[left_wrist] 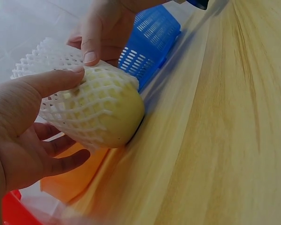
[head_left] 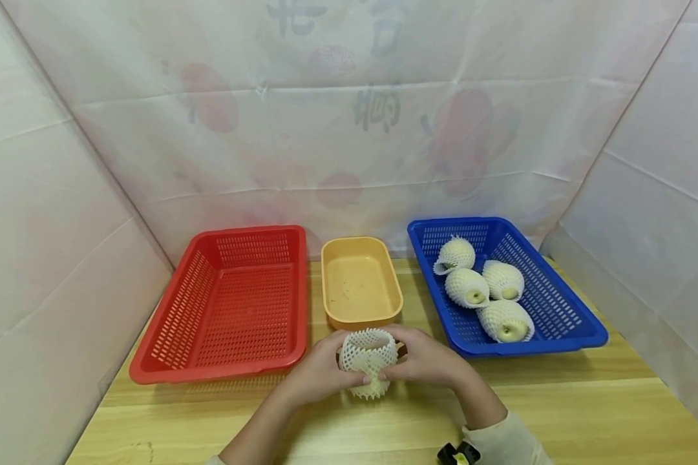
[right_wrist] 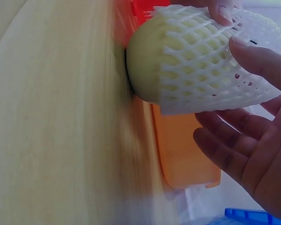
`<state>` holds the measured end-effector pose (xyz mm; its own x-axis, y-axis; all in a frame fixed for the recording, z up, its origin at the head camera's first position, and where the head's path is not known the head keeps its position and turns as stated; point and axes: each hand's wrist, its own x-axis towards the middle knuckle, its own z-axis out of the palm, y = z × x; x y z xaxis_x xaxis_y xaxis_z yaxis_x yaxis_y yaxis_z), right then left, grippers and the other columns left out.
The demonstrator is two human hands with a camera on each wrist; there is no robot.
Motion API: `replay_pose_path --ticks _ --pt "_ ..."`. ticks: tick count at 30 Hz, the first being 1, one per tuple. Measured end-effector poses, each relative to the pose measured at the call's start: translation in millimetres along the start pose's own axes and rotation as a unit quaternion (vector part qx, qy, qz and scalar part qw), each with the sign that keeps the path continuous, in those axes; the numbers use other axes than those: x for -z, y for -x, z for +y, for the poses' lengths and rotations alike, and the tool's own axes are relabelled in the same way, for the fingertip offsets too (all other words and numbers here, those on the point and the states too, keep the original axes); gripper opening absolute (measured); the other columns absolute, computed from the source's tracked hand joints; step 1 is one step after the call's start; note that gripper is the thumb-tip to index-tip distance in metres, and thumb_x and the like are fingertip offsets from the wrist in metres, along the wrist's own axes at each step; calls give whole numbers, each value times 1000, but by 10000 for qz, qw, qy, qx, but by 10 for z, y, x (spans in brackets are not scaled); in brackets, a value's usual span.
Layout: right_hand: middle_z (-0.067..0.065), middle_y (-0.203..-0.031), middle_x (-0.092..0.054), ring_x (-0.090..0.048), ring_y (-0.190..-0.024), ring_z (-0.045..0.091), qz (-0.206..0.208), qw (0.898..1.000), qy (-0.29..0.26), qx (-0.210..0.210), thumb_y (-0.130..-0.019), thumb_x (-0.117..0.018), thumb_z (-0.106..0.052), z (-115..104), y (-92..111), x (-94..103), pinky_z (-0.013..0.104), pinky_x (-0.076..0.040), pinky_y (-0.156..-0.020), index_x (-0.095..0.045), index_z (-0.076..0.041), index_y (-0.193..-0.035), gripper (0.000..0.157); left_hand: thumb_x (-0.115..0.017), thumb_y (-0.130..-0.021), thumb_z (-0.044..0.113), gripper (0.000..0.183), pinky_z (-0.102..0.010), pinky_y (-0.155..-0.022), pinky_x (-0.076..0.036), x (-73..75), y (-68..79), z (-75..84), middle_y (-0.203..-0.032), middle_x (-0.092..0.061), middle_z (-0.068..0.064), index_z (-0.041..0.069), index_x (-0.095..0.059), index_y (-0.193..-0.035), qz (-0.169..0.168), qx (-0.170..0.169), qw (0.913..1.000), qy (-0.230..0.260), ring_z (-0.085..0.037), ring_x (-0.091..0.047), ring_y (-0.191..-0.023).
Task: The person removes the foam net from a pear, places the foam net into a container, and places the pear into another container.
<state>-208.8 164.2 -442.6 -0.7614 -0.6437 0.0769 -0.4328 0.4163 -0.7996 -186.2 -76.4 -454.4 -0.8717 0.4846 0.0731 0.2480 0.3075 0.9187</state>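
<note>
A pale yellow-green round fruit (right_wrist: pixel 144 61) rests on the table with a white foam net (head_left: pixel 368 359) round its upper part. The net's top stands up loose above the fruit, and the fruit's bare bottom shows in both wrist views. From the left, my left hand (head_left: pixel 318 372) holds the net, thumb on the near side and fingers curved round the far side. My right hand (head_left: pixel 429 360) grips it likewise from the right. Both thumbs press on the net's near face, close together. In the head view the far fingers are mostly hidden.
A red basket (head_left: pixel 299 310) stands at the left. Behind the hands is a small orange-yellow tub (head_left: pixel 357 284). The blue basket (head_left: pixel 558 323) at the right holds several fruits in foam nets (head_left: pixel 467 288). Cloth walls (head_left: pixel 349 148) enclose the wooden table (head_left: pixel 605 400).
</note>
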Motion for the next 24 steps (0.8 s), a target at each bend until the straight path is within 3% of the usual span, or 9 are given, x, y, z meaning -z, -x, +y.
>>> replay_pose_path --ticks 10,24 --pt "-4 -105 -68 -61 -90 10 232 9994 -1 245 -78 -83 -23 -2 -9 14 29 -57 -73 -67 -22 -116 41 -84 -76 20 48 -25 -79 -56 -20 12 52 -109 -66 5 22 -65 -120 246 -171 9995 -119 -11 -64 -94" --pt "2 -105 -72 -68 -93 12 504 9963 -610 347 -83 -79 -18 -49 10 27 30 -58 -79 -68 -13 -115 34 -80 -82 18 40 -27 -88 -54 -36 6 117 -112 -70 7 22 -67 -120 666 -595 9960 5 -12 -66 -103"
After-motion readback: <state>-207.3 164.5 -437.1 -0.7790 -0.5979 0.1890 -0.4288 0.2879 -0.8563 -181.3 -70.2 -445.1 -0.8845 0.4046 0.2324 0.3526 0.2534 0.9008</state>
